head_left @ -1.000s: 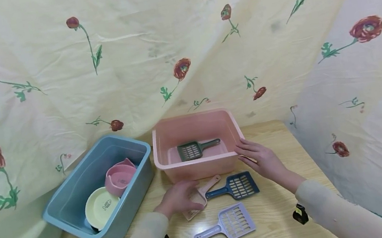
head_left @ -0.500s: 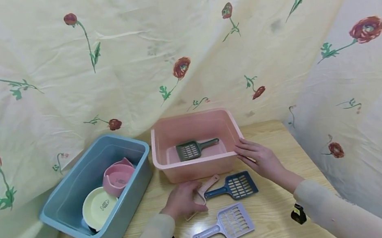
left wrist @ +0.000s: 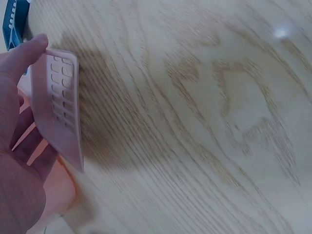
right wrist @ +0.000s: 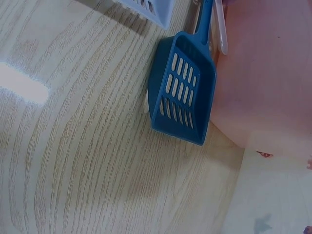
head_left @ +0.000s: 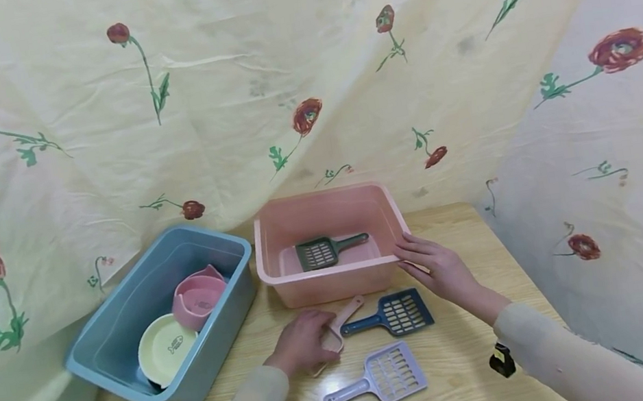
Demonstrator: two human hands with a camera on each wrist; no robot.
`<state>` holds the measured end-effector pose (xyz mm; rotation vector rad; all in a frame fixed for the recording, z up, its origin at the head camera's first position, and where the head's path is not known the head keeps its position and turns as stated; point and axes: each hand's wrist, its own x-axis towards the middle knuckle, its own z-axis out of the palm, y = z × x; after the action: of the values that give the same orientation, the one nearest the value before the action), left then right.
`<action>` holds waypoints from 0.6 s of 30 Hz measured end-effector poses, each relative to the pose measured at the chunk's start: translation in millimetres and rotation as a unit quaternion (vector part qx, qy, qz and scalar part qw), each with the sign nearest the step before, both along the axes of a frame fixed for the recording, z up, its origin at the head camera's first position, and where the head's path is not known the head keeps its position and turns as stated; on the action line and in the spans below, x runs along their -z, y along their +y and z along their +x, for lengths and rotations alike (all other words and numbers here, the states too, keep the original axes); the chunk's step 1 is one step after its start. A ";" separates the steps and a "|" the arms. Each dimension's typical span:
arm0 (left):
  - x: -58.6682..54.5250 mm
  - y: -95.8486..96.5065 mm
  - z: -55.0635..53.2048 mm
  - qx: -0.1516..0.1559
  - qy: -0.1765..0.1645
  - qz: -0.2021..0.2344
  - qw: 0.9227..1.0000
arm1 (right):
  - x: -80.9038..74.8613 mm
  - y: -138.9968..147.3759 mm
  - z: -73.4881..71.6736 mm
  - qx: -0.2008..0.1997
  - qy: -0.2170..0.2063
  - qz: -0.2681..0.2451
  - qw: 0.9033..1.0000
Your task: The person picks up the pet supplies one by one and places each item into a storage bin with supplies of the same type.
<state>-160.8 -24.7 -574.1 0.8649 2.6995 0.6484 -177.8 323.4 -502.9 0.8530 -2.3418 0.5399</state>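
Nearest me, the lilac scoop [head_left: 376,374] lies on the table [head_left: 465,366], unmoved. Just beyond, my left hand [head_left: 304,345] grasps the pink scoop [left wrist: 61,134] across its blade. Over the last half second the end of its handle has slid slightly leftward, while the blue scoop [head_left: 386,319] beside it stays put; I judge that the pink scoop now follows my grip. The left wrist view shows my thumb at one edge, my fingers curled under the other, and the blade tilted; whether any part touches the table I cannot tell. Farther off, my right hand [head_left: 443,272] rests, fingers extended, on the near right corner of the pink bin [head_left: 334,286], its place unchanged. Inside that bin lies the green scoop [head_left: 333,249]. To the left, the blue bin [head_left: 225,332] contains a cream dish [head_left: 167,345] and a pink dish [head_left: 202,300]. Behind everything hangs a flowered cloth [head_left: 215,71].
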 end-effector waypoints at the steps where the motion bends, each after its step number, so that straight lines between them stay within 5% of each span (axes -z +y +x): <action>1: -0.3 -1.8 0.5 0.003 -0.001 0.000 1.000 | 0.3 0.2 -0.2 0.000 0.000 0.000 1.000; 12: -20.9 -22.6 -4.7 0.086 -0.003 -0.052 0.995 | -0.5 0.8 -0.9 0.003 -0.009 0.005 1.000; 18: -33.0 -19.3 -13.6 0.084 -0.018 -0.067 0.994 | -2.1 0.3 -1.6 -0.001 -0.006 0.005 1.000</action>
<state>-174.4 -43.9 -541.1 1.0201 2.5677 0.4365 -179.4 323.7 -500.7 0.8587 -2.3566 0.5344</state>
